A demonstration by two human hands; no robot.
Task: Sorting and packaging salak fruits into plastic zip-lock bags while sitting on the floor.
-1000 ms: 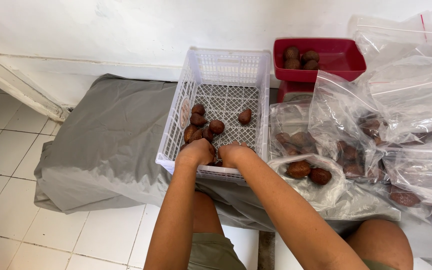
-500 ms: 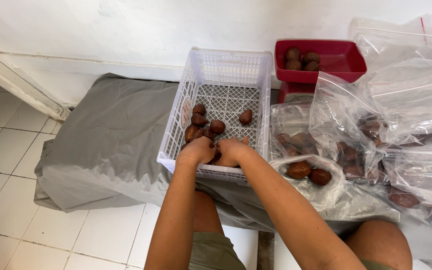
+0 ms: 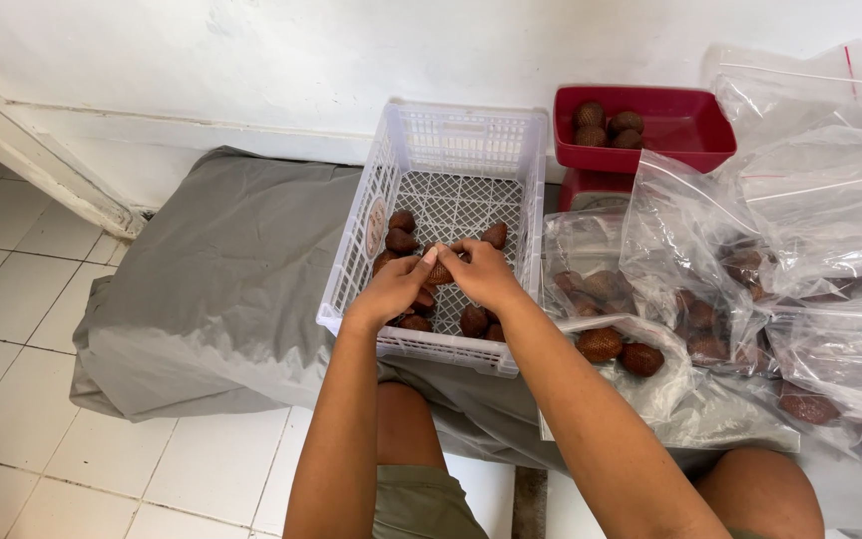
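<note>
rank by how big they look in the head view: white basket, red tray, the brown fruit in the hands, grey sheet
1. grey sheet
2. white basket
3. red tray, though it lies farther from the camera
4. brown fruit, pinched between the left hand and right hand

The basket is white latticed plastic — the fruits in it scaly reddish-brown. A red tray stands beside; the cloth is plain grey.
</note>
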